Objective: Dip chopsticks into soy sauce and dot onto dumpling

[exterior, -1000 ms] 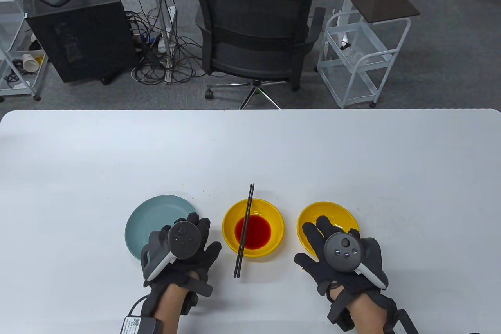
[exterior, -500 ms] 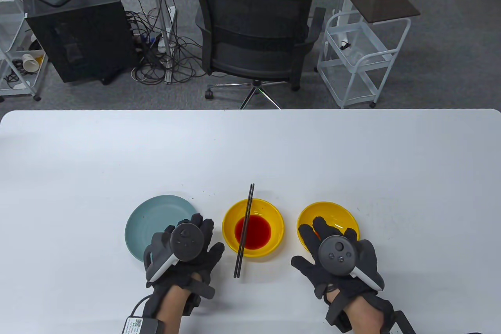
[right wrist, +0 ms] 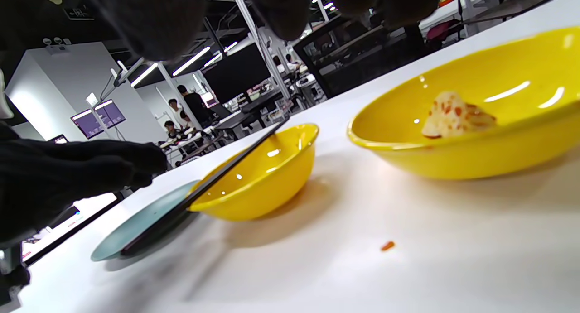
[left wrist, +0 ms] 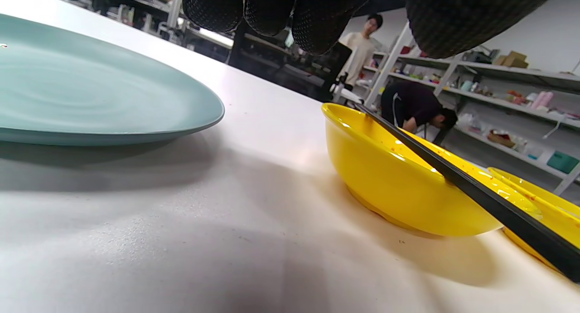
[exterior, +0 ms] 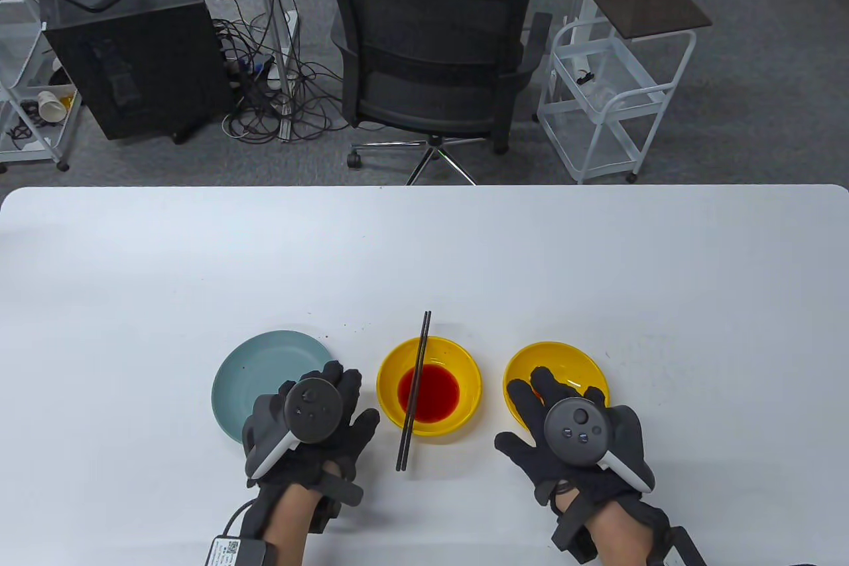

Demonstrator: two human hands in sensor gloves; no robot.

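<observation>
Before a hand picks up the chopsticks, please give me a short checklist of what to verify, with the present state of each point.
1. Chopsticks free, lying across the sauce bowl: ok.
2. Red sauce in that bowl: ok.
3. Dumpling present in right yellow bowl: ok.
4. Right hand holds nothing: ok.
5. Left hand holds nothing, over the blue plate: ok.
6. Chopstick tips clean: cannot tell.

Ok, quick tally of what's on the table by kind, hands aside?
Yellow bowls: 2, one with red sauce, one with the dumpling
Teal plate: 1
Chopsticks: 2, one pair resting across the sauce bowl
Dumpling: 1
Total: 6
</observation>
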